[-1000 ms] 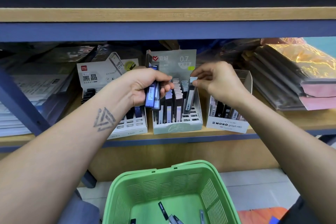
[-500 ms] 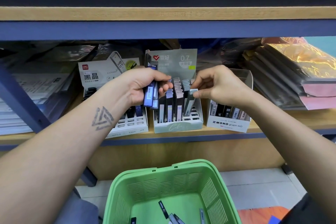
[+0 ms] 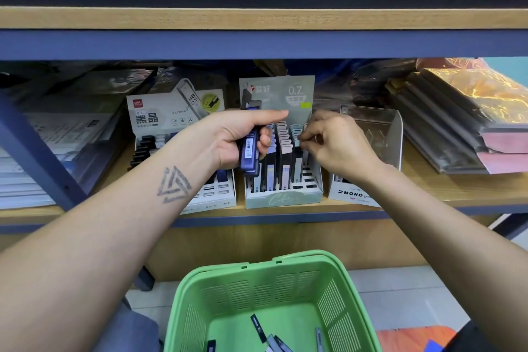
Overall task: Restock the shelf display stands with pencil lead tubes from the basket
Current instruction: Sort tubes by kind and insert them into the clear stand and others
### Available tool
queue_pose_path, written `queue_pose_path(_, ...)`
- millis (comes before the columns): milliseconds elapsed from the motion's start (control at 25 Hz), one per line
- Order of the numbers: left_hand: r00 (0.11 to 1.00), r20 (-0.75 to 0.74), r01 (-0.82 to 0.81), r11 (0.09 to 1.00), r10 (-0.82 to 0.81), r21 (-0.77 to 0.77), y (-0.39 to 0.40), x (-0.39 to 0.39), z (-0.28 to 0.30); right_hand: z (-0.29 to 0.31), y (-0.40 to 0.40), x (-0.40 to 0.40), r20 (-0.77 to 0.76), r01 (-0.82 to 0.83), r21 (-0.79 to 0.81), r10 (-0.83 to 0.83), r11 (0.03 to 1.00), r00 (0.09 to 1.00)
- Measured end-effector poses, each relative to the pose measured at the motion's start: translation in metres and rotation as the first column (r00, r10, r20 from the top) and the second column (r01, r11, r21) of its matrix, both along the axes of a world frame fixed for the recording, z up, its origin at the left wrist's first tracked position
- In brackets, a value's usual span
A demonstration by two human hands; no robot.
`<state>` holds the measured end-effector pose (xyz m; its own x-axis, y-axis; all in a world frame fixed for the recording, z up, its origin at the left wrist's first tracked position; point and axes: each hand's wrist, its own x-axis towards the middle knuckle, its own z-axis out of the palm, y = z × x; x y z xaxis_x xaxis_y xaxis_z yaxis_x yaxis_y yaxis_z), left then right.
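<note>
My left hand (image 3: 237, 140) grips a bundle of dark blue pencil lead tubes (image 3: 249, 151) in front of the pale green 0.7 display stand (image 3: 284, 198) on the shelf. My right hand (image 3: 334, 141) is at the stand's right side, its fingertips pinching the top of a lead tube (image 3: 298, 157) seated in the right row. Rows of upright tubes fill the stand. Below, the green basket (image 3: 228, 297) holds several loose lead tubes (image 3: 258, 327) on its bottom.
A white display stand (image 3: 211, 194) with dark tubes sits left of the green one, and a white MONO box (image 3: 353, 194) with a clear back sits right. Stacks of wrapped stationery (image 3: 457, 114) fill the shelf's right, papers (image 3: 51, 137) its left. A blue upright (image 3: 34, 151) slants at left.
My right hand has pushed the tube down into the stand's right row and now sits lower over it. My left hand has shifted slightly with its bundle.
</note>
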<state>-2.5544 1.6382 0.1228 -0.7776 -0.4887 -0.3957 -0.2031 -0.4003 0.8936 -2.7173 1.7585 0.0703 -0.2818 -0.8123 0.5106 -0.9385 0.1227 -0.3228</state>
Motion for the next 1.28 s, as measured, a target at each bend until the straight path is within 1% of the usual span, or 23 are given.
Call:
queue_pose_path(80, 1.0, 0.0, 0.005, 1.0, -0.005, 0.002, 0.002, 0.0, 0.0, 0.002, 0.0, -0.002, 0.041, 0.002, 0.031, -0.003, 1.0, 0.999)
queue_pose_path(120, 1.0, 0.001, 0.006, 1.0, -0.006, -0.001, 0.004, 0.001, 0.0, 0.006, 0.001, -0.002, 0.085, 0.019, 0.02, -0.02, 1.0, 0.996)
queue_pose_path(160, 1.0, 0.003, 0.006, 1.0, -0.006, -0.001, 0.006, 0.001, 0.001, 0.012, 0.002, -0.001, 0.171, 0.037, -0.018, -0.033, 0.999, 0.985)
queue_pose_path(200, 1.0, 0.003, 0.004, 1.0, -0.004, 0.007, 0.007, 0.001, 0.001, 0.019, 0.005, 0.001, 0.307, 0.037, -0.074, -0.013, 0.997, 0.952)
queue_pose_path(240, 1.0, 0.002, 0.004, 1.0, -0.004, 0.021, 0.008, 0.001, 0.002, 0.027, 0.006, 0.005, 0.471, 0.004, -0.131, 0.059, 0.991, 0.88)
queue_pose_path(280, 1.0, 0.001, 0.011, 0.999, -0.011, 0.036, 0.01, 0.001, 0.003, 0.033, 0.007, 0.013, 0.613, -0.052, -0.166, 0.144, 0.985, 0.777)
queue_pose_path(320, 1.0, 0.001, 0.029, 0.999, -0.029, 0.039, 0.011, 0.0, 0.004, 0.037, 0.007, 0.021, 0.708, -0.118, -0.185, 0.215, 0.976, 0.673)
queue_pose_path(360, 0.998, 0.002, 0.055, 0.998, -0.056, 0.026, 0.013, 0.0, 0.004, 0.038, 0.005, 0.027, 0.753, -0.175, -0.188, 0.256, 0.966, 0.606)
queue_pose_path(400, 0.996, 0.004, 0.085, 0.996, -0.085, 0.004, 0.015, -0.001, 0.004, 0.037, 0.003, 0.032, 0.772, -0.218, -0.188, 0.281, 0.958, 0.57)
queue_pose_path(440, 0.994, 0.005, 0.112, 0.994, -0.112, -0.014, 0.018, -0.002, 0.003, 0.036, 0.0, 0.034, 0.774, -0.249, -0.192, 0.302, 0.949, 0.556)
queue_pose_path(600, 0.985, 0.001, 0.174, 0.985, -0.174, 0.002, 0.024, -0.003, 0.001, 0.037, -0.002, 0.03, 0.765, -0.318, -0.165, 0.325, 0.933, 0.556)
queue_pose_path(720, 0.982, 0.001, 0.19, 0.982, -0.19, 0.014, 0.023, -0.001, 0.0, 0.039, -0.001, 0.029, 0.815, -0.275, -0.165, 0.289, 0.947, 0.503)
queue_pose_path(800, 0.987, 0.011, 0.163, 0.986, -0.163, 0.021, 0.021, 0.001, 0.001, 0.042, 0.0, 0.027, 0.837, -0.236, -0.155, 0.254, 0.959, 0.484)
queue_pose_path(840, 0.99, 0.017, 0.143, 0.99, -0.143, 0.018, 0.02, 0.002, 0.002, 0.043, 0.001, 0.027, 0.85, -0.25, -0.148, 0.252, 0.957, 0.462)
queue_pose_path(920, 0.991, 0.024, 0.132, 0.991, -0.133, 0.01, 0.018, 0.004, 0.003, 0.043, 0.002, 0.028, 0.879, -0.328, -0.159, 0.285, 0.931, 0.382)
queue_pose_path(960, 0.99, 0.023, 0.138, 0.99, -0.138, 0.007, 0.017, 0.004, 0.002, 0.042, 0.002, 0.03, 0.877, -0.354, -0.152, 0.291, 0.923, 0.383)
queue_pose_path(1040, 0.99, 0.023, 0.142, 0.99, -0.142, -0.005, 0.018, 0.003, 0.0, 0.039, -0.002, 0.035, 0.849, -0.368, -0.104, 0.275, 0.924, 0.451)
queue_pose_path(1080, 0.989, 0.024, 0.143, 0.99, -0.143, -0.005, 0.019, 0.002, -0.001, 0.037, -0.003, 0.037, 0.843, -0.364, -0.093, 0.268, 0.927, 0.466)
queue_pose_path(1200, 0.987, 0.03, 0.161, 0.987, -0.16, -0.016, 0.02, 0.001, -0.003, 0.039, -0.004, 0.038, 0.87, -0.35, -0.086, 0.242, 0.933, 0.429)
queue_pose_path(1280, 0.983, 0.05, 0.18, 0.982, -0.178, -0.055, 0.017, 0.001, -0.004, 0.043, -0.002, 0.035, 0.901, -0.362, -0.099, 0.238, 0.927, 0.363)
